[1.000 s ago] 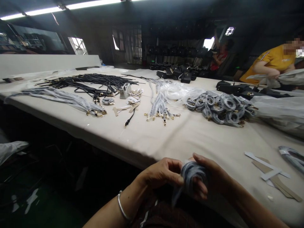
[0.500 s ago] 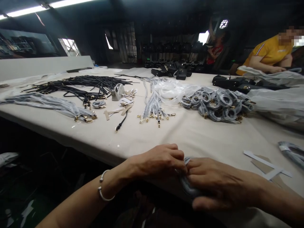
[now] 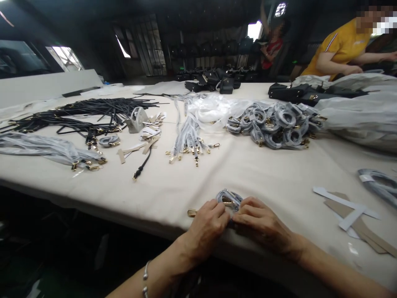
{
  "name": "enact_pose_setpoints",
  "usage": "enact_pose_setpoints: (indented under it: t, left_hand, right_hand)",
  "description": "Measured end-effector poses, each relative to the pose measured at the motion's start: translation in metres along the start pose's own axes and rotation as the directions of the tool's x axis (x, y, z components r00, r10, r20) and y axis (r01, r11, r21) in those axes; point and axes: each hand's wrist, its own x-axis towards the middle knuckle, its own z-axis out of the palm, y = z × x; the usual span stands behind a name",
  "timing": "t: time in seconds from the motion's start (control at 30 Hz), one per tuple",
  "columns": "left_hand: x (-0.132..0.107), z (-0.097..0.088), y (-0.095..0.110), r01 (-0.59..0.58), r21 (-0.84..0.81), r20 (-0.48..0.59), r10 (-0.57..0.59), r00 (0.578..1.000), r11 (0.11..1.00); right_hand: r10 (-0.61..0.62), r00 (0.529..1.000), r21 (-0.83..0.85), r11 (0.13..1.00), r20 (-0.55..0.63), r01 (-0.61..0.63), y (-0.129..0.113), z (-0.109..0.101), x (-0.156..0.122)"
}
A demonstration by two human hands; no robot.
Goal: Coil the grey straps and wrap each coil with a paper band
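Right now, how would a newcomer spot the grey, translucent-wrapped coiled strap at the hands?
Go to the near edge of the long cream-covered table, where the bare left hand and right hand nearly meet. The grey coiled strap shows just beyond them. Unlike the heaped grey coils farther back, it alone is held.

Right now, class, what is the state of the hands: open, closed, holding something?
Left hand: closed, holding the coiled strap.
Right hand: closed, holding the same coiled strap.

A long pale table (image 3: 149, 198) carries black straps (image 3: 102, 108), a pile of wrapped coils (image 3: 273, 127), paper strips (image 3: 354, 217) and black bags (image 3: 214, 79).
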Motion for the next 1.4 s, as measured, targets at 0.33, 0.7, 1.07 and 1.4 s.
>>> enact_pose_setpoints:
  t: [0.33, 0.7, 1.07, 1.4]
  left_hand:
    - [-0.005, 0.029, 0.01, 0.101, 0.083, -0.242, -0.079, 0.967, 0.991]
    - [-0.003, 0.016, -0.008, -0.115, 0.333, -0.122, 0.164, 0.979, 0.936]
    - [-0.007, 0.029, -0.018, -0.149, 0.32, -0.205, 0.222, 0.953, 0.936]
    - [-0.011, 0.028, -0.02, -0.143, 0.336, -0.229, 0.228, 0.946, 0.931]
  right_hand:
    - [0.154, 0.988, 0.19, 0.971, -0.03, -0.145, 0.006, 0.002, -0.002]
    - [0.424, 0.897, 0.008, 0.904, -0.128, -0.426, 0.001, 0.004, -0.01]
    - [0.839, 0.522, -0.514, 0.382, -0.157, -0.768, 0.056, -0.167, -0.122]
    - [0.958, 0.285, -0.723, 0.181, -0.023, -0.667, 0.087, -0.138, -0.101]
